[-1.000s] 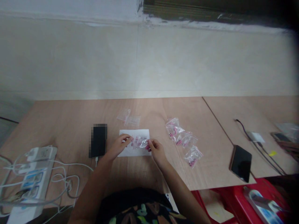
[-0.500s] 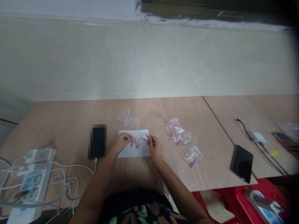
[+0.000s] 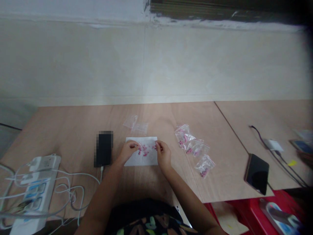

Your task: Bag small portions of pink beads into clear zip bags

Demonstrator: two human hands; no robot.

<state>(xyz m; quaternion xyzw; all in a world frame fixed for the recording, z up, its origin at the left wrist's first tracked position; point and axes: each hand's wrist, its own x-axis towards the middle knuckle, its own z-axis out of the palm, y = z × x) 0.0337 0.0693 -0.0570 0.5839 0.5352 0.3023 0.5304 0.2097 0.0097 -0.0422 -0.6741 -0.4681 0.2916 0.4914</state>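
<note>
A white sheet of paper (image 3: 141,161) lies in front of me with small pink pieces (image 3: 144,150) on its middle. My left hand (image 3: 127,152) reaches over its left side, thumb and forefinger pinched beside the pieces; what they hold is too small to make out. On the right edge, my right hand (image 3: 163,156) is closed, its fingertips on what looks like a small clear plastic bag (image 3: 154,147) with pink pieces at it. Glare hides where the plastic ends.
Several clear bags of pink pieces (image 3: 204,166) lie to the right. Clear, flat bags (image 3: 140,127) are behind the paper. A black phone-like device (image 3: 104,150), a power strip (image 3: 40,189) and white cables stand left; another phone (image 3: 257,173) lies at the right table edge.
The whole view has shifted slightly, so things sit a little further right. My right fingers have turned a little at the paper's edge; my left hand keeps its pinch.
</note>
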